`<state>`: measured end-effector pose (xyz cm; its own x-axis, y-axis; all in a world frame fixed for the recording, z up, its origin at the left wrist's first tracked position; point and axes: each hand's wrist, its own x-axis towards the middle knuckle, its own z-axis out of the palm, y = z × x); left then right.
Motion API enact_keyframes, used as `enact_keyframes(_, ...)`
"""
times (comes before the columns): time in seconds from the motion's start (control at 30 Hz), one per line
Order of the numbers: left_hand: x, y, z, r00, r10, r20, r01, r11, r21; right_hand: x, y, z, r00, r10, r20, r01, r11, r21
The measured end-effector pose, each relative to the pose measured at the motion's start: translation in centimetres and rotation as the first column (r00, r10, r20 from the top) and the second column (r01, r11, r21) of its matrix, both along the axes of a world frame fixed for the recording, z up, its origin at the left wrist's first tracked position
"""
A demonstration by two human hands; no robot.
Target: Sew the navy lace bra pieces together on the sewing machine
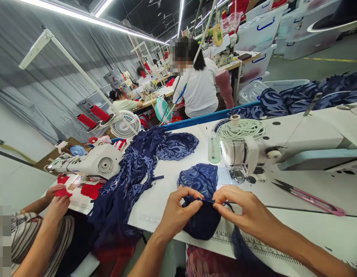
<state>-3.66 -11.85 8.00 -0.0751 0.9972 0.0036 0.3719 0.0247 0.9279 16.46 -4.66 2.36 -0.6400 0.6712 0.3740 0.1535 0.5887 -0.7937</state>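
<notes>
A navy lace bra (200, 179) lies near the front edge of the white sewing table, one patterned cup flat and a darker cup hanging toward me. My left hand (181, 211) pinches the fabric edge between thumb and fingers. Close beside it, my right hand (243, 206) pinches the same edge, where a narrow navy strip runs under the fingers. A longer navy band hangs over the table edge below my right wrist. Just beyond the bra is the needle area of a white sewing machine (316, 127).
Pink-handled scissors (313, 200) lie right of my right hand. A pile of navy lace pieces (135, 169) drapes off the table's left side, beside another lace cup (178, 146). At left, a co-worker's hands (58, 200) hold red fabric near a second machine (100, 159).
</notes>
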Motion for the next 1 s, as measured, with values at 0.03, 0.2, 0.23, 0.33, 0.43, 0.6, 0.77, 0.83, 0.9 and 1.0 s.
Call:
enact_keyframes(0.03,0.0,-0.4,0.0,1.0,-0.012,0.029,0.013,1.0,-0.022,0.3,-0.3,0.1,1.0,-0.013,0.023,0.013,1.0,0.02)
enact_keyframes(0.2,-1.4,-1.7,-1.4,0.966,-0.097,0.239,0.14,0.975,-0.172,0.1,-2.3,1.2,0.988,0.008,0.156,-0.054,0.956,0.29)
enact_keyframes(0.23,-2.2,-1.3,-1.6,0.958,-0.089,0.274,0.152,0.964,-0.217,-0.8,-2.3,1.6,0.977,0.001,0.213,-0.08,0.929,0.362)
enact_keyframes(0.33,-5.5,1.4,-0.1,0.988,-0.034,0.154,0.069,0.971,-0.229,-5.8,-0.6,3.9,0.906,-0.208,0.367,-0.012,0.857,0.515)
enact_keyframes(0.43,-8.3,4.4,4.6,0.997,0.068,-0.041,-0.068,0.998,0.014,-11.7,3.0,7.1,0.897,-0.278,0.343,0.049,0.834,0.549)
enact_keyframes(0.6,-7.4,3.4,6.5,0.568,0.391,-0.724,0.311,0.712,0.629,-12.6,5.7,7.2,0.936,-0.286,0.203,0.1,0.774,0.626)
enact_keyframes(0.77,0.0,2.1,-5.7,0.481,0.327,-0.813,0.489,0.671,0.558,-4.2,5.3,-1.1,0.954,-0.135,0.268,-0.101,0.697,0.71)
enact_keyframes(0.83,2.8,2.8,-9.1,0.568,0.263,-0.78,0.426,0.717,0.552,-1.4,5.6,-3.2,0.945,-0.123,0.302,-0.135,0.696,0.705)
enact_keyframes(0.9,4.3,3.7,-10.1,0.602,0.187,-0.776,0.41,0.762,0.502,0.5,6.1,-3.9,0.935,-0.117,0.334,-0.155,0.714,0.683)
enact_keyframes(1.0,4.1,4.8,-8.9,0.549,0.015,-0.836,0.561,0.734,0.382,2.1,6.5,-3.8,0.923,-0.122,0.365,-0.149,0.761,0.631)
